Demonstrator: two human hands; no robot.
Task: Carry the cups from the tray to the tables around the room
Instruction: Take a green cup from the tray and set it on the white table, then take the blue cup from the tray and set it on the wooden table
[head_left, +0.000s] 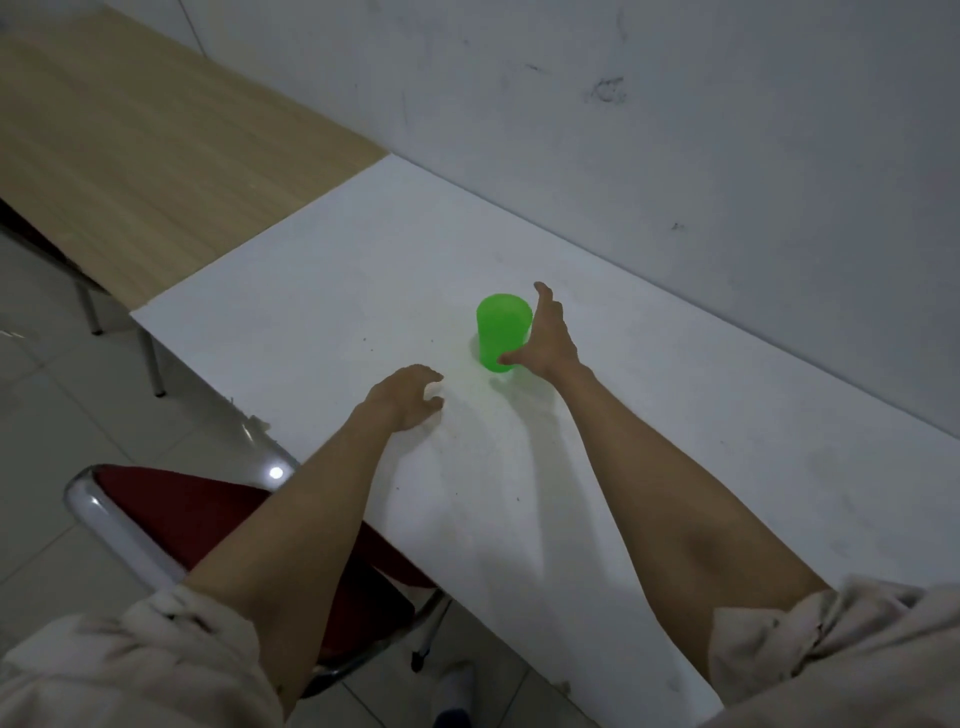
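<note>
A bright green plastic cup (501, 330) stands on the white table (322, 312), a little in from the wall. My right hand (548, 338) is spread against the cup's right side. Its thumb lies by the cup's base and its fingers stretch past the rim, not closed around it. My left hand (408, 397) rests on the tabletop to the left of the cup, a short gap away, with its fingers loosely curled and nothing in it. No tray is in view.
A wood-topped table (130, 145) adjoins the white one at the far left. A red-seated chair with a chrome frame (171, 514) is tucked under the white table's near edge. A scuffed white wall (675, 130) runs along the tables' far side. Tiled floor lies to the left.
</note>
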